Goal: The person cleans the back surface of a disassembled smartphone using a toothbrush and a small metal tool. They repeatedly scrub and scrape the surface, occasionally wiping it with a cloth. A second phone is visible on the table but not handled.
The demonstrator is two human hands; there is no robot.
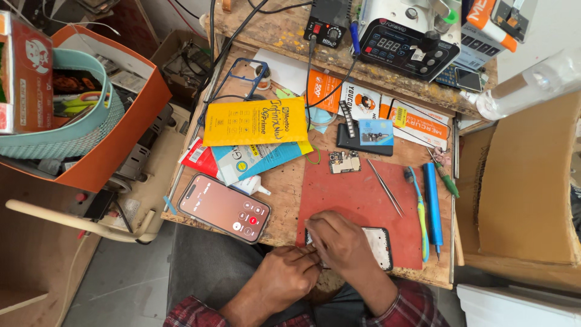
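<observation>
Phone frame (380, 245), a white-rimmed shell with its back laid open, lay at the near edge of a red work mat (357, 206), partly covered by the person's right hand (339, 242). That hand pressed down on the shell's left end, its grip bent over the edge. The left hand (284, 278) met it from the near side, its grip pinched against the same end; what, if anything, sat between the fingertips could not be made out.

Farther up the mat rested a small circuit board (344, 161), with slim metal tweezers (385, 187) lying aslant to its right. Just off the mat's right edge lay a blue screwdriver (432, 203) and a turquoise-handled tool (420, 212), side by side. Left of the mat, a smartphone (223, 207) with a lit reddish screen lay tilted on the wooden table (284, 188), near yellow and blue accessory packets (257, 124). A black and white repair station (407, 36) stood on the far shelf.
</observation>
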